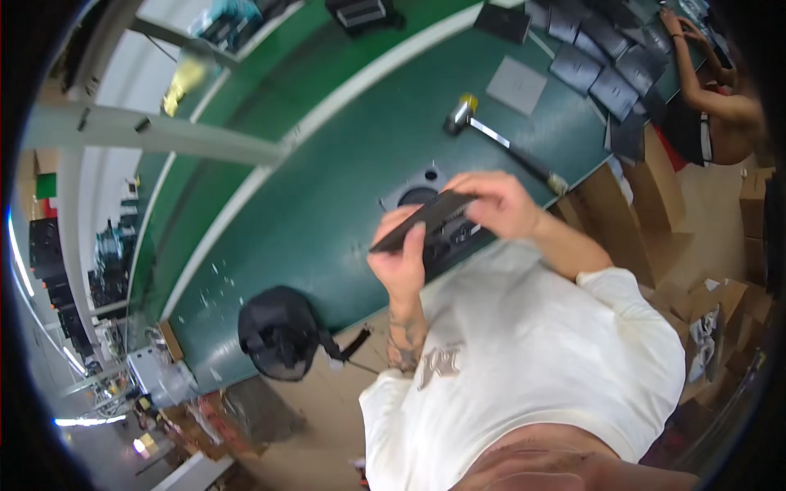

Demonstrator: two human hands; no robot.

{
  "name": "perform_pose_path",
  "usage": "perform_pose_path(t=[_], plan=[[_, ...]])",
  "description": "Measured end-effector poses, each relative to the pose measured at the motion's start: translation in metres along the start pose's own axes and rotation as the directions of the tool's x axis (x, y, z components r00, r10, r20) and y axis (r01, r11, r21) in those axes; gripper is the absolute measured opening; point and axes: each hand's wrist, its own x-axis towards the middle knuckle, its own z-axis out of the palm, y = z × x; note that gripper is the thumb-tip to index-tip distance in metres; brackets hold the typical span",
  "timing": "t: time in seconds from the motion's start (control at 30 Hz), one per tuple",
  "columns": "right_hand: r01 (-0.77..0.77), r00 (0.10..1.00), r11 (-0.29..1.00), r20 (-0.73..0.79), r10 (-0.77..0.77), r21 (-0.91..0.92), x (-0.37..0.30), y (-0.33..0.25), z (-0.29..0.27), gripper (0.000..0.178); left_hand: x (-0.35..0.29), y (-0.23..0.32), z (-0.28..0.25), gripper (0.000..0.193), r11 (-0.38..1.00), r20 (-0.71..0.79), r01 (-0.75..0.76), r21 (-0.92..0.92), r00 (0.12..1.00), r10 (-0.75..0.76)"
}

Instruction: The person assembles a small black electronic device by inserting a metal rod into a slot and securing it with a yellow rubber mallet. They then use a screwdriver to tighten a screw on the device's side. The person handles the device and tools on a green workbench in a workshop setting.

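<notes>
Between my two hands is a thin, dark rectangular panel (426, 223), tilted with one long edge up. My left hand (401, 252) grips its near-left end, thumb across the face. At the far-right end my right hand (498, 200) has its fingers curled over the panel. Below the panel, on the green bench (327, 221), lies a dark flat piece with round openings (419, 196), partly hidden by my hands and the panel. A mallet (503, 141) with a dark handle and a yellow-tipped head rests beyond my right hand.
A black bag-like object with a strap (278, 331) sits at the bench's left end. A grey square plate (517, 85) and several dark flat panels (602, 61) lie at the far right, near another person (711, 106). Cardboard boxes (610, 217) stand along the bench's right side.
</notes>
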Motion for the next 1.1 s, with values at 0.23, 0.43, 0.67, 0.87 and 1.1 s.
perform_pose_path(t=[0.23, 0.43, 0.67, 0.87, 1.1], plan=[[-0.425, 0.759, 0.905, 0.537, 0.369, -0.022, 0.008, -0.016, 0.004, 0.057, 0.007, 0.032, -0.014, 0.032, 0.870, 0.604, -0.398, 0.292, 0.782, 0.155], [-0.480, 0.693, 0.877, 0.612, 0.380, -0.001, 0.007, -0.025, 0.014, 0.059, -0.004, 0.043, -0.005, 0.035, 0.809, 0.563, -0.498, 0.313, 0.783, 0.264], [-0.463, 0.771, 0.874, 0.553, 0.315, 0.148, -0.008, -0.013, 0.026, 0.057, -0.023, 0.034, -0.006, 0.039, 0.817, 0.428, -0.472, 0.332, 0.847, 0.316], [-0.451, 0.703, 0.890, 0.589, 0.398, -0.062, 0.002, -0.020, 0.019, 0.071, -0.035, 0.011, -0.014, 0.043, 0.790, 0.388, -0.534, 0.302, 0.826, 0.410], [0.272, 0.850, 0.675, 0.500, 0.166, -0.686, 0.043, -0.024, 0.009, 0.073, -0.020, -0.021, -0.035, 0.059, 0.985, -0.308, -0.047, -0.166, 0.952, -0.006]])
